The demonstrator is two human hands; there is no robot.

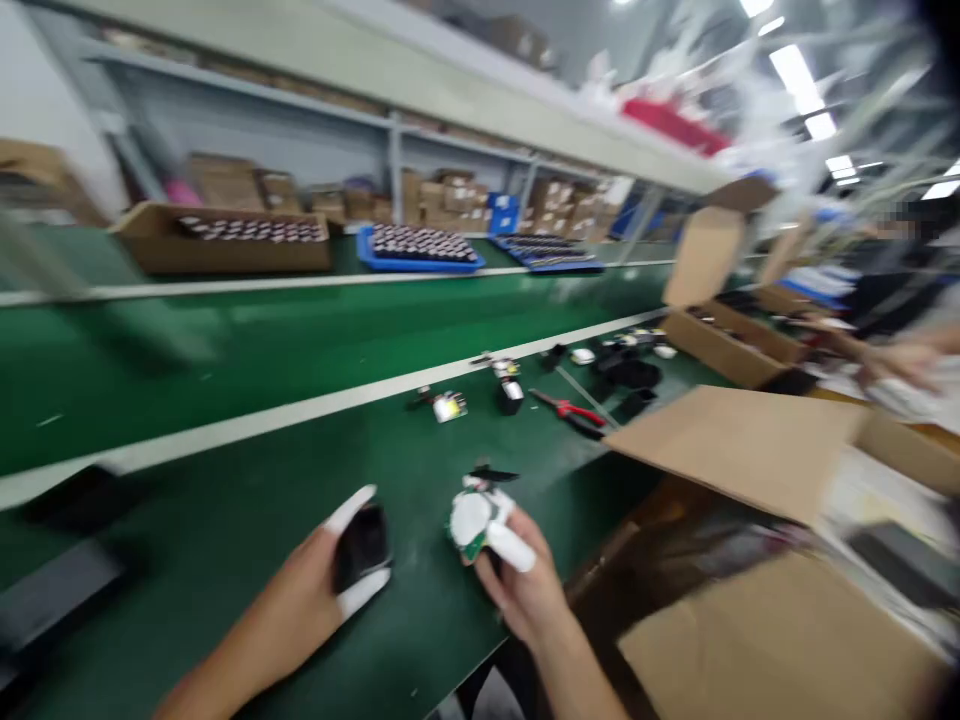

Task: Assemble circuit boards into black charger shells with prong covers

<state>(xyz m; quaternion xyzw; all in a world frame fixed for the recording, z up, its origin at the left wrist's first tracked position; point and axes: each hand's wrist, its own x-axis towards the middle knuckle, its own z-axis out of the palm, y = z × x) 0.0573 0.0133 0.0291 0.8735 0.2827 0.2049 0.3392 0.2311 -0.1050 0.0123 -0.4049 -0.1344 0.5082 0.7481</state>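
My left hand (304,585) is closed around a small black casing (363,548), with white covers on the fingertips that grip it. To its right, my right hand (529,580) pinches a small electronic assembly (471,518) with a round white face, a green circuit board edge and a dark piece sticking out at the top. White covers show on this hand's fingers too. The two hands are apart, both above the green worktop (420,640). Motion blur hides the finer details of both parts.
Beyond my hands lie red-handled pliers (574,412), a small board with a yellow label (448,405) and a black-and-white part (510,390). Open cardboard boxes (742,440) crowd the right side. Dark blocks (60,590) sit at left. Blue trays (420,262) line the ledge. A co-worker's hand (904,360) shows far right.
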